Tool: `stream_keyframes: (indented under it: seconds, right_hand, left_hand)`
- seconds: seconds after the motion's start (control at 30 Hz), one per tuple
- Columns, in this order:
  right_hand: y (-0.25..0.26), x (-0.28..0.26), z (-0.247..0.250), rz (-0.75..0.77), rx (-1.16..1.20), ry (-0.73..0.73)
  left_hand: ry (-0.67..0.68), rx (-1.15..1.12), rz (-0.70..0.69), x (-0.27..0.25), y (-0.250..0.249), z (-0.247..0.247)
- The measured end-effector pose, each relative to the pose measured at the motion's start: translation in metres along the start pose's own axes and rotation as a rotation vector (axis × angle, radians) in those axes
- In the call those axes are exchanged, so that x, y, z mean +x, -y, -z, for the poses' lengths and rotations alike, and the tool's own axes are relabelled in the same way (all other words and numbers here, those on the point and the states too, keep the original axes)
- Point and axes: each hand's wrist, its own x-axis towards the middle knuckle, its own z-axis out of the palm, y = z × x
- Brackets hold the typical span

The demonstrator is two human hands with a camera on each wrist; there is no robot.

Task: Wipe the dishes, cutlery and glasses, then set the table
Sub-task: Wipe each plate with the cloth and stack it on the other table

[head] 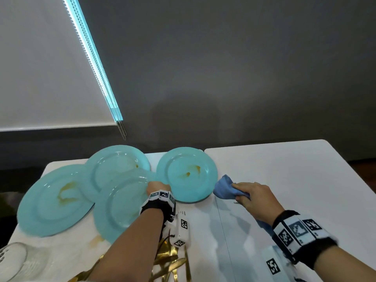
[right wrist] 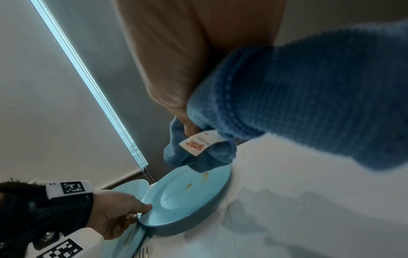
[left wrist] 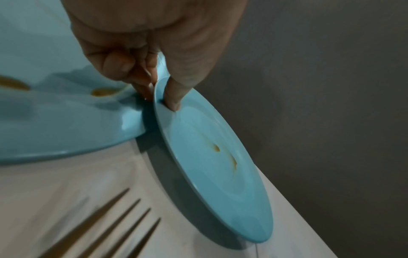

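A turquoise plate (head: 187,174) with orange-brown smears lies at the back middle of the white table (head: 284,180). My left hand (head: 157,188) pinches its left rim. In the left wrist view the thumb (left wrist: 174,97) lies on top and the fingers sit underneath, with the plate (left wrist: 209,165) tilted up on that side. My right hand (head: 252,197) grips a bunched blue cloth (head: 223,187) just right of the plate. In the right wrist view the cloth (right wrist: 287,96) hangs over the plate's (right wrist: 187,197) far rim.
Three more smeared turquoise plates (head: 55,200) (head: 118,165) (head: 122,206) overlap at the left. Gold cutlery (head: 171,259) lies heaped under my left forearm, and fork tines (left wrist: 114,225) show close by. A clear glass (head: 12,259) stands at the near left corner. A brown stain (head: 95,240) marks the table.
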Motion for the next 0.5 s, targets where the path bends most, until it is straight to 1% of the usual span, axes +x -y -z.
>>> stream_keyframes:
  seconds: [0.1,0.13,0.23,0.3,0.37,0.43,0.5]
  right_hand:
    - [0.010,-0.005,-0.005,-0.040,0.051,-0.034]
    - [0.014,-0.006,-0.006,-0.057,0.074,-0.050]
    - [0.029,-0.013,-0.007,-0.088,0.128,-0.089]
    - [0.039,-0.017,-0.007,-0.109,0.151,-0.095]
    - [0.048,-0.023,-0.006,-0.132,0.167,-0.108]
    - [0.055,-0.030,-0.005,-0.150,0.182,-0.146]
    - [0.061,-0.038,-0.002,-0.174,0.204,-0.197]
  left_hand:
    - [0.055,-0.028,-0.037,0.000,0.005,0.001]
    - [0.053,-0.074,-0.041,-0.003,0.005,0.003]
    - [0.062,-0.250,-0.079,-0.015,0.004,0.013]
    - [0.072,-0.388,-0.076,-0.019,0.002,0.017]
    - [0.114,-0.573,-0.090,-0.022,0.002,0.020]
    - [0.146,-0.694,-0.123,-0.015,0.005,0.017]
    - [0.161,-0.753,-0.159,0.007,0.014,0.002]
